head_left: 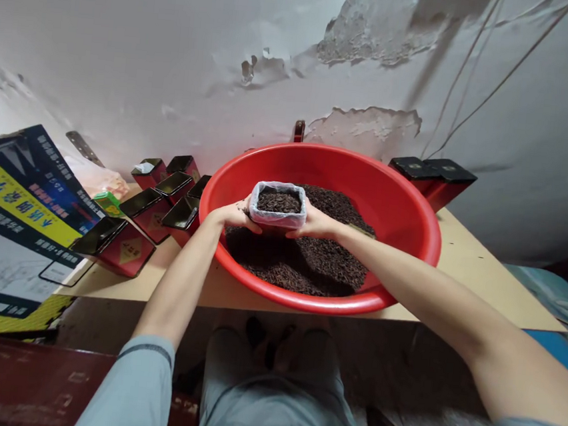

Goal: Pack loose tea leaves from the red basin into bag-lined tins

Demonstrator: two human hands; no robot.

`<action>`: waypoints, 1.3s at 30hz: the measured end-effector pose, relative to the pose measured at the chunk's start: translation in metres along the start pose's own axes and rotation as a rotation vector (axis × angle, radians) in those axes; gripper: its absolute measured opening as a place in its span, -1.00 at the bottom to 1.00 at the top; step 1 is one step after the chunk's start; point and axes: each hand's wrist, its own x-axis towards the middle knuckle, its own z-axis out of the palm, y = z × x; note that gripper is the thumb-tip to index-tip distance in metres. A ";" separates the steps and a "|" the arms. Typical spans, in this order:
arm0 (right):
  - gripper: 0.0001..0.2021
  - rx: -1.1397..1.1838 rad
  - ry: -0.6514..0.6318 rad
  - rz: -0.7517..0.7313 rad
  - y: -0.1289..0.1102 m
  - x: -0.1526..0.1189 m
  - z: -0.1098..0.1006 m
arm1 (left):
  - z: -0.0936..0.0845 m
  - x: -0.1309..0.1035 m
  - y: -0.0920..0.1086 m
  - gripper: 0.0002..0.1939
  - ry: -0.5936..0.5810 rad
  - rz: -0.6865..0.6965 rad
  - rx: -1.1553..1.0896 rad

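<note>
A small tin (277, 218) lined with a clear plastic bag is held up over the big red basin (404, 214). Dark loose leaves (279, 202) fill the tin close to its rim. My left hand (240, 215) grips its left side, and my right hand (314, 221) grips its right side. Some dark bits cling to my left hand near the thumb. Below, a heap of the same dark leaves (316, 270) lies in the basin. The undersides of both hands are hidden.
Several open red and black tins (132, 252) stand on the table (478, 278) left of the basin. Two closed tins (443, 178) are behind it at the right. A printed cardboard sheet (17, 214) leans at the far left, beside a green packet (109, 203).
</note>
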 end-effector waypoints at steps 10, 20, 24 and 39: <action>0.40 0.079 -0.069 0.003 -0.013 -0.015 -0.023 | -0.018 -0.019 0.002 -0.20 -0.139 -0.233 -0.034; 0.37 0.130 -0.137 0.053 -0.010 -0.019 -0.009 | 0.015 -0.017 0.044 -0.41 -0.034 -0.594 1.027; 0.28 0.116 -0.099 0.107 -0.020 -0.022 -0.018 | 0.001 -0.036 0.056 -0.57 -0.040 -0.484 0.601; -0.79 0.740 0.228 0.579 -0.074 -0.015 -0.037 | 0.015 -0.035 0.080 -0.68 0.355 -0.333 -0.660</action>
